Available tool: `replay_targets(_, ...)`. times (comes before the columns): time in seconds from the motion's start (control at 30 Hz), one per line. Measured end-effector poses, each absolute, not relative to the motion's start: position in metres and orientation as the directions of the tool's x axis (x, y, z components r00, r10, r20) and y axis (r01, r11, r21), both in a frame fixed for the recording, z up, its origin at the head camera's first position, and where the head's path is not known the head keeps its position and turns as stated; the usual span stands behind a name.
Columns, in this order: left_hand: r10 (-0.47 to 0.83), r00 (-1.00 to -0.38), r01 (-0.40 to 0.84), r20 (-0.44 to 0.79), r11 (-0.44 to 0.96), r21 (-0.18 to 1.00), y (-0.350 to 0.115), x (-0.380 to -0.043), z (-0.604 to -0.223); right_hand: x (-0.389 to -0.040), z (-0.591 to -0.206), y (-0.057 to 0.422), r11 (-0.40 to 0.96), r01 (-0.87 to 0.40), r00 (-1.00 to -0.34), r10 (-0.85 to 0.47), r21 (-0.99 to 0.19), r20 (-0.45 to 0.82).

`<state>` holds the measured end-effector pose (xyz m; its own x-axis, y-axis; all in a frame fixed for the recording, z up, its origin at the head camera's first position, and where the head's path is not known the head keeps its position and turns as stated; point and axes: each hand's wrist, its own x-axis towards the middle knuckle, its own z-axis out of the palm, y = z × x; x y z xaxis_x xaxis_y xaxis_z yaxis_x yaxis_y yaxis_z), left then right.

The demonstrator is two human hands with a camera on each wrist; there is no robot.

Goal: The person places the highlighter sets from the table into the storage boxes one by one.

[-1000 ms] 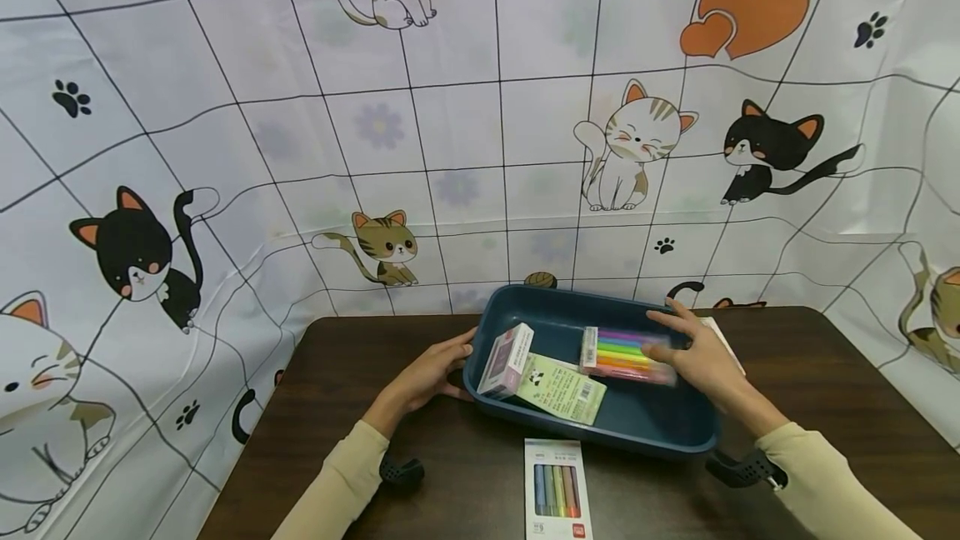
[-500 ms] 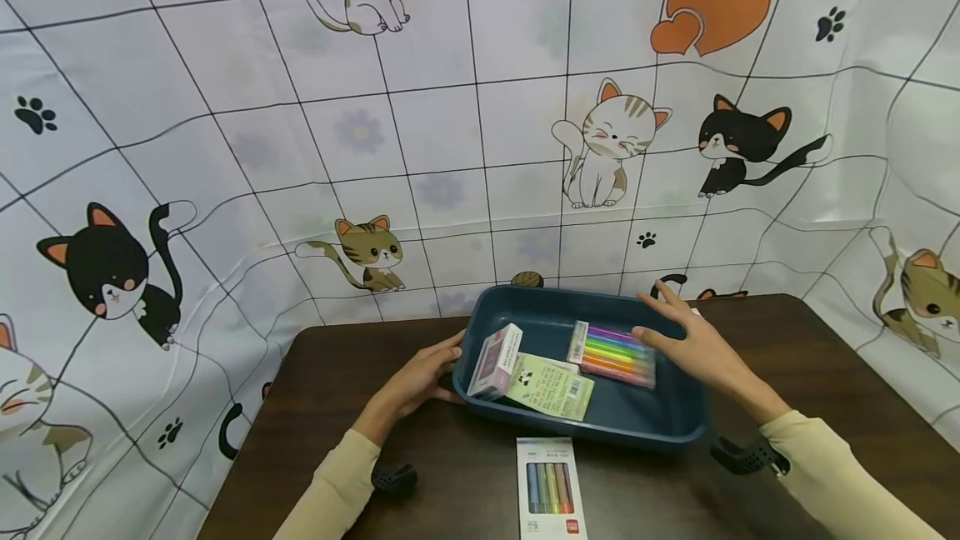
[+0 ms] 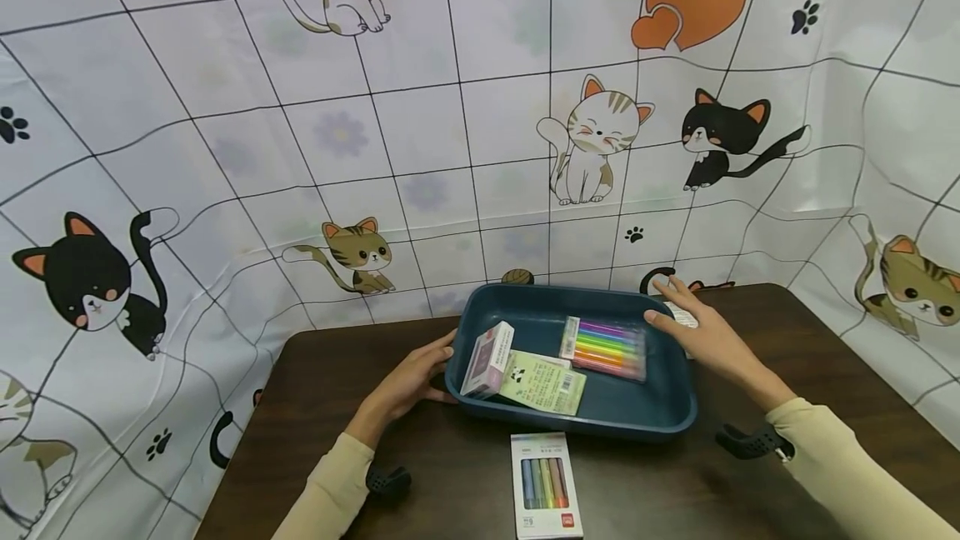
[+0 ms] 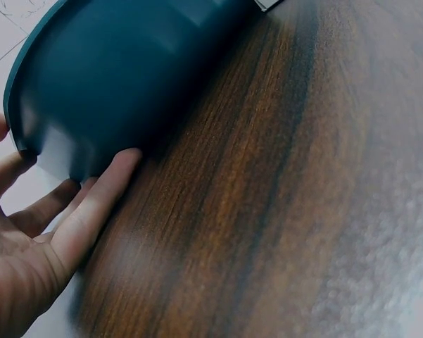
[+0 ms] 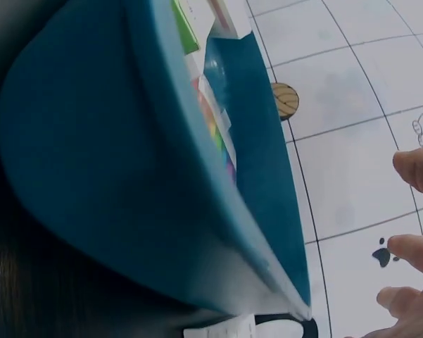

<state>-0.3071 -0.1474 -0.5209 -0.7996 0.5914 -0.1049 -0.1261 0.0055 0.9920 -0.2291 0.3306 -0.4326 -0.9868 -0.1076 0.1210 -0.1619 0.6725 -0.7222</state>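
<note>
A dark blue plastic bin [image 3: 630, 407] stands on the wooden table. My left hand [image 3: 405, 382] rests against its left end, the fingers [image 4: 102, 197] extended along the outer wall. Over the right end of the bin my right hand [image 3: 712, 344] hovers with spread fingers and holds nothing; the right wrist view shows its fingertips [image 5: 408, 246] apart from the rim. Inside the bin lies a clear pack of rainbow-coloured pens [image 3: 603, 348]. To its left are a green card-like packet [image 3: 543, 383] and a small pink-and-white box [image 3: 487, 358] leaning at the left wall.
A white box of coloured pens [image 3: 546, 486] with a window lies on the table in front of the bin. Behind my right hand a white printed item [image 3: 681, 313] shows, partly hidden. A cat-patterned curtain [image 3: 420, 148] hangs along the table's back edge.
My right hand has drawn away from the pen pack to the right, leaving it lying in the bin. My left hand stays at the bin's left end. The head view has shifted slightly.
</note>
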Motion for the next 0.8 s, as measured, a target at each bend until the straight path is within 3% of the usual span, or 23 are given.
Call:
replay_targets(0.4,0.607,-0.789,-0.136,-0.096,-0.02,0.99,-0.146,-0.308,-0.524,-0.228,-0.435,0.351,0.681,-0.091,-0.995,-0.034,-0.727,0.092)
replay_targets(0.8,0.602,-0.792,-0.153,-0.106,-0.028,0.988,-0.147,-0.309,-0.523,-0.23,-0.445,0.366,0.693,-0.101,-0.993,-0.025,-0.714,0.117)
